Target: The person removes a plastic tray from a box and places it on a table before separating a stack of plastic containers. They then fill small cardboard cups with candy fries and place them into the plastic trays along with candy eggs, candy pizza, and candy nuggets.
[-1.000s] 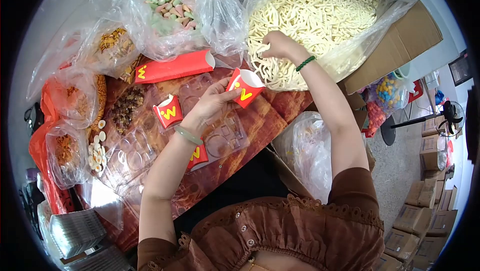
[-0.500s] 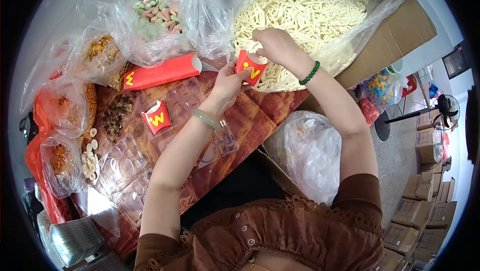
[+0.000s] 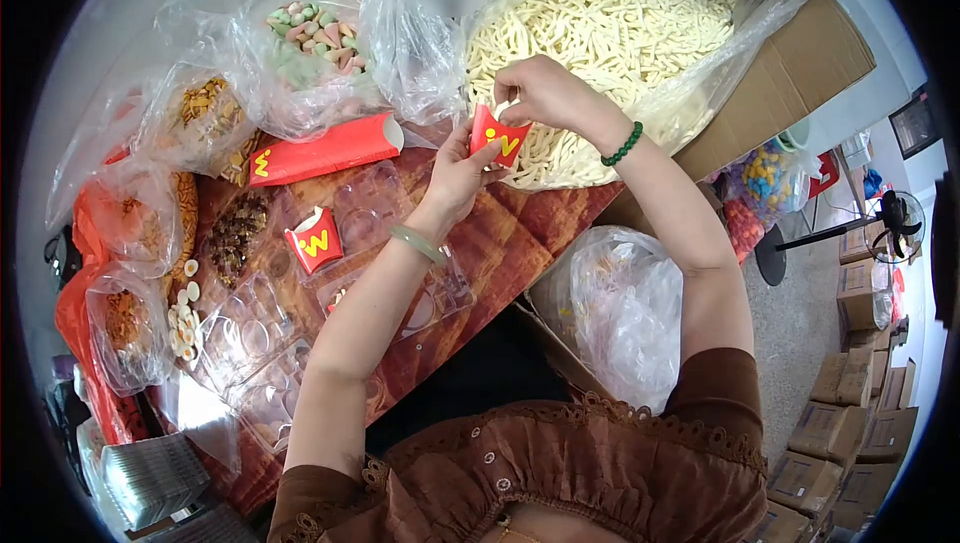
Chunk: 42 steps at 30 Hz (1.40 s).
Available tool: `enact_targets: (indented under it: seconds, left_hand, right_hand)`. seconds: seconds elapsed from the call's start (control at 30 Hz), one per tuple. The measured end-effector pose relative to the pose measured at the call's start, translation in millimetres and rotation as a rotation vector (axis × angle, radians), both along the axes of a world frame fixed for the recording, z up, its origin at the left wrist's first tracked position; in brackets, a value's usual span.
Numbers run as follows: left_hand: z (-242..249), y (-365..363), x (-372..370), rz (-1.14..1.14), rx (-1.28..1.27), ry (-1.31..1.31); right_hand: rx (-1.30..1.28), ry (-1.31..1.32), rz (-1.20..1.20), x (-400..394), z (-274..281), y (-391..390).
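Just below fingers of right hand [image 3: 548,95], pinching pale strips [image 3: 512,115], left hand [image 3: 459,179] is gripping red carton [image 3: 499,137], slack pinch possibly risking spillage.

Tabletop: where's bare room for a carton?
Best: the tabletop strip between the clear trays, the pale sticks and the near edge. A smaller gap lies between the long red box and small red carton. The left is crowded with bags.

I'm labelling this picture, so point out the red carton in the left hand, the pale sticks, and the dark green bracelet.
Held red carton [image 3: 505,135]: head view, on its printed front.
Pale sticks [image 3: 620,38]: head view, middle of the pile.
Dark green bracelet [image 3: 627,147]: head view, on its beads.
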State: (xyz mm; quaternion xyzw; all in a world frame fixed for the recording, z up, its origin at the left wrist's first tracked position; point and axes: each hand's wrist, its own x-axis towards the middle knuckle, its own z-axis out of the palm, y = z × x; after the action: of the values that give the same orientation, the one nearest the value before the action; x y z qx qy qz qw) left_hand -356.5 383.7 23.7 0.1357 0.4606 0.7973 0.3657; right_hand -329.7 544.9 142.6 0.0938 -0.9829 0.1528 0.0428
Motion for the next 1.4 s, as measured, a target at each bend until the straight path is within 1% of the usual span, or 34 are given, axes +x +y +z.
enact_targets:
  seconds: [0.07,0.1,0.17,0.2,0.27,0.3,0.33,0.37,0.4,0.43,0.47,0.5,0.57,0.6,0.67,0.7,0.73,0.8,0.83,0.87,0.93,0.97,1.03,1.07,1.1,1.17,1.2,1.27,1.3,1.33,1.4]
  left_hand:
    - [-6.1,0.8,-3.1,-0.019,0.049,0.001]
    - [-6.3,0.6,-3.5,-0.017,0.05,0.021]
    - [-6.3,0.3,-3.3,-0.015,0.051,0.045]
    - [-5.8,-0.6,-2.8,-0.002,0.084,0.032]
    - [-5.6,-0.6,-1.7,0.011,0.115,0.017]
    - [-5.7,0.8,-0.8,0.0,0.122,0.04]
    - [-5.7,1.8,-0.2,-0.012,0.129,0.065]
    - [-6.1,0.1,0.9,-0.013,0.128,0.066]
    - [-3.5,-4.2,2.5,-0.021,0.165,0.013]
    - [-0.1,-8.0,2.3,-0.028,0.204,-0.038]
    - [1.5,-11.9,1.0,-0.024,0.204,-0.037]
    - [1.8,-16.5,-0.2,-0.029,0.24,-0.068]
    - [4.2,-24.2,-1.4,-0.029,0.28,-0.095]
    - [5.8,-27.7,-1.1,-0.028,0.299,-0.098]
    - [6.5,-32.7,0.6,-0.038,0.315,-0.101]
    - [5.9,-34.3,1.4,-0.061,0.308,-0.088]
    - [5.1,-34.5,2.4,-0.083,0.303,-0.076]
    - [3.1,-35.2,4.1,-0.091,0.3,-0.077]
    - [1.8,-37.0,4.9,-0.095,0.293,-0.078]
    - [0.7,-38.7,5.7,-0.092,0.292,-0.077]
    - [-0.8,-40.6,8.4,-0.109,0.262,-0.121]
    - [-1.8,-41.4,10.5,-0.109,0.264,-0.12]
    - [-2.8,-43.3,15.1,-0.166,0.25,-0.125]
    - [-3.3,-44.1,17.1,-0.164,0.251,-0.124]
    - [-2.6,-45.0,19.7,-0.161,0.256,-0.131]
    - [-1.2,-47.8,24.5,-0.155,0.262,-0.136]
    - [0.1,-49.1,25.7,-0.126,0.273,-0.128]
    - [1.2,-51.5,25.6,-0.09,0.289,-0.12]
    - [0.5,-52.0,25.7,-0.07,0.256,-0.075]
    - [0.4,-52.3,26.4,-0.051,0.223,-0.029]
    - [1.3,-51.8,29.8,-0.025,0.218,-0.027]
  right_hand:
    - [-0.106,-0.17,0.014,0.7,-2.2,-0.5]
    - [-0.107,-0.168,0.011,0.1,-4.9,3.4]
    - [-0.316,-0.21,0.095,-3.5,-8.8,11.5]
    - [-0.314,-0.206,0.097,-3.1,-6.6,8.8]
    - [-0.249,-0.105,0.052,0.7,-7.7,-0.1]
    - [-0.192,-0.206,0.053,2.6,-3.2,-9.0]
    - [-0.191,-0.205,0.052,2.3,-5.6,-6.7]
    - [-0.35,-0.262,0.045,0.7,-10.5,-3.1]
    - [-0.511,-0.316,0.039,0.1,-12.0,-2.1]
    - [-0.59,-0.203,0.007,1.2,-12.5,0.1]
    - [-0.667,-0.093,-0.024,4.9,-13.8,2.7]
    - [-0.571,0.075,-0.143,15.9,-0.1,-1.4]
    - [-0.6,0.103,-0.318,27.0,-4.2,13.2]
    - [-0.642,-0.14,-0.451,31.8,1.4,11.5]
    - [-0.954,-0.458,-0.5,40.2,-13.3,11.7]
    - [-1.16,-0.501,-0.411,42.3,-26.9,16.2]
    - [-1.16,-0.497,-0.416,43.5,-36.4,18.1]
    - [-1.232,-0.317,-0.298,44.5,-44.7,14.3]
    - [-1.238,-0.239,-0.312,45.7,-42.5,10.3]
    - [-1.239,-0.24,-0.309,45.0,-39.2,6.6]
    - [-1.114,0.01,-0.222,43.9,-31.3,0.2]
    - [-1.113,0.01,-0.221,43.2,-26.2,-2.5]
    - [-1.147,0.195,-0.084,40.3,-17.6,-5.8]
    - [-1.109,0.252,-0.059,37.6,-16.5,-2.4]
    - [-1.109,0.251,-0.057,35.5,-19.5,5.8]
    - [0.078,0.774,-0.187,33.3,-28.8,21.8]
    - [-0.073,0.471,-0.367,42.9,-29.7,13.7]
    - [-0.602,-0.136,-0.445,51.9,-23.8,1.0]
    - [-0.806,-0.136,-0.373,60.5,-23.9,-13.3]
    - [-0.806,-0.138,-0.374,66.2,-23.0,-22.1]
    - [-0.425,0.163,-0.231,71.8,-21.6,-35.0]
